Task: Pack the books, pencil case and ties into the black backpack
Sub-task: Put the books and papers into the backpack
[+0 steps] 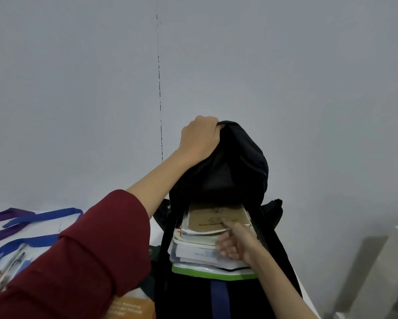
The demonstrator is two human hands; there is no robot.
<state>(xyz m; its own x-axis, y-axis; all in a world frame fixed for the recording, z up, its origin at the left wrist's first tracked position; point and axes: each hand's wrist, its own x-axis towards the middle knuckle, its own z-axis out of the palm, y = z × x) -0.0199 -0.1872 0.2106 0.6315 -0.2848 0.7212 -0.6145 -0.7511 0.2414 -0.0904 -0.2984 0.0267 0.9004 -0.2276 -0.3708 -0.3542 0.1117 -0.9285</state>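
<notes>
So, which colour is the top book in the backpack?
Brown, like kraft paper, with dark print; the head view shows the top book clearly.

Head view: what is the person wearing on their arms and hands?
The left arm has a dark red long sleeve pushed up toward the elbow, leaving the forearm bare. The right arm shows no sleeve in frame. Both the left hand and right hand are bare: no gloves, rings, watch or bracelets visible.

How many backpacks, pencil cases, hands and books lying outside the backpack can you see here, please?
backpack: 1
pencil case: 1
hands: 2, the left hand gripping the backpack top, the right hand gripping the books in it
orange book outside it: 1 (a dark thing beside it cannot be told)
Total: 5
</notes>
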